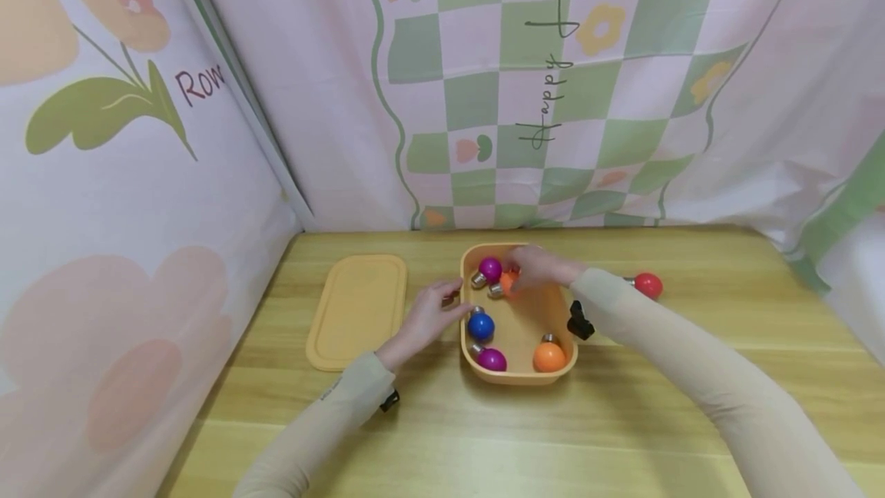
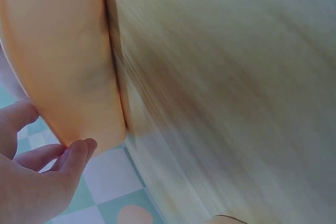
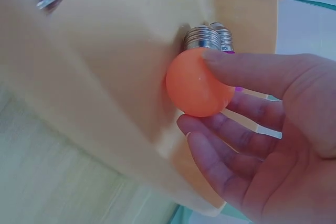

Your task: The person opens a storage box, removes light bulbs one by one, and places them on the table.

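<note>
A yellow-orange plastic container (image 1: 522, 321) stands on the wooden table with several coloured light bulbs inside. My right hand (image 1: 541, 266) reaches into its far end and holds an orange light bulb (image 3: 197, 85) by the globe, between thumb and fingers, its metal base pointing away. Beside that bulb lies a purple bulb (image 1: 490, 268). My left hand (image 1: 427, 319) grips the container's left rim, fingertips (image 2: 79, 148) against the outer wall. Nearest to it inside are a blue bulb (image 1: 481, 327) and another purple bulb (image 1: 492, 360). A second orange bulb (image 1: 549, 357) sits in the near right corner.
A flat yellow-orange lid (image 1: 359, 310) lies left of the container. On the table to the right, partly behind my right sleeve, rests a red bulb (image 1: 648, 285). Patterned curtains (image 1: 477, 106) hang along the back and left edges of the table.
</note>
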A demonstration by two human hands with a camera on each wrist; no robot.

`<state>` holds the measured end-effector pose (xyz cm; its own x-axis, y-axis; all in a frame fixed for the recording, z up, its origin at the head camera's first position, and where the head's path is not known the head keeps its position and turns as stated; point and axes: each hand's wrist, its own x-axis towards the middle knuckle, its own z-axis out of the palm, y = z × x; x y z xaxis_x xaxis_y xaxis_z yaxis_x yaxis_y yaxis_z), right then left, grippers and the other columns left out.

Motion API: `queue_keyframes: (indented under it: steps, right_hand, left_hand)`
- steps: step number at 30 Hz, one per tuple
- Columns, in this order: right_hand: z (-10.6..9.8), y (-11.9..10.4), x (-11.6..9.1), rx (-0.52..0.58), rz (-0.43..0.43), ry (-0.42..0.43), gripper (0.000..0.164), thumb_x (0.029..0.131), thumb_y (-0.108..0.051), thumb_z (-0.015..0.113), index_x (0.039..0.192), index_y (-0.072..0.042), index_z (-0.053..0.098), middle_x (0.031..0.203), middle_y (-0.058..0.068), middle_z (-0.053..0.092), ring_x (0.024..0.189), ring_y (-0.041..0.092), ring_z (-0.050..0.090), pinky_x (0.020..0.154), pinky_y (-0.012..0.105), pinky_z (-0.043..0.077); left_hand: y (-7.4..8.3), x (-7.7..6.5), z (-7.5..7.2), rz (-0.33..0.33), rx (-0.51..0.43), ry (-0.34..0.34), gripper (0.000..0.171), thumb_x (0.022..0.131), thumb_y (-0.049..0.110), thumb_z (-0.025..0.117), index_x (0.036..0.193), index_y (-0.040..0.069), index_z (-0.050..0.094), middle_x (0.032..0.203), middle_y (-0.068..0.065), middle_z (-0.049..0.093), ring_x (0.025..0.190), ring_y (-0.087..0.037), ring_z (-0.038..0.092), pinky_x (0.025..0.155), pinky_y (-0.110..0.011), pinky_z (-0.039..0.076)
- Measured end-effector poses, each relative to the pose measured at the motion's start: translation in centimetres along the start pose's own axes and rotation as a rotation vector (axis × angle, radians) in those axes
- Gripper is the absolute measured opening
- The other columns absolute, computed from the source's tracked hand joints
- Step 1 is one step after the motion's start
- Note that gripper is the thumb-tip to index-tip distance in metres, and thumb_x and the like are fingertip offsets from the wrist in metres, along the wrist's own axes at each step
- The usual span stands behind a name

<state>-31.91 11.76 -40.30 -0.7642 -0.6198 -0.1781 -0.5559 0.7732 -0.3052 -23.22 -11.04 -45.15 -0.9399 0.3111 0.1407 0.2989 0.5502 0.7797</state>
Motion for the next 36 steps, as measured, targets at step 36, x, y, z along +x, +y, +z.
queue_keyframes:
  steps: [36]
  right_hand:
    - [-2.3,1.1,-3.9,0.045,-0.072,0.170,0.027,0.079,-0.014,0.077,0.101,0.000,0.069,0.095,0.014,0.072,0.090,0.031,0.068,0.082,0.045,0.061]
  left_hand:
    - [0.0,-0.1,0.1,0.018,-0.003,0.016,0.054,0.093,0.020,0.070,0.137,-0.005,0.053,0.127,-0.022,0.064,0.114,-0.031,0.066,0.098,-0.034,0.059]
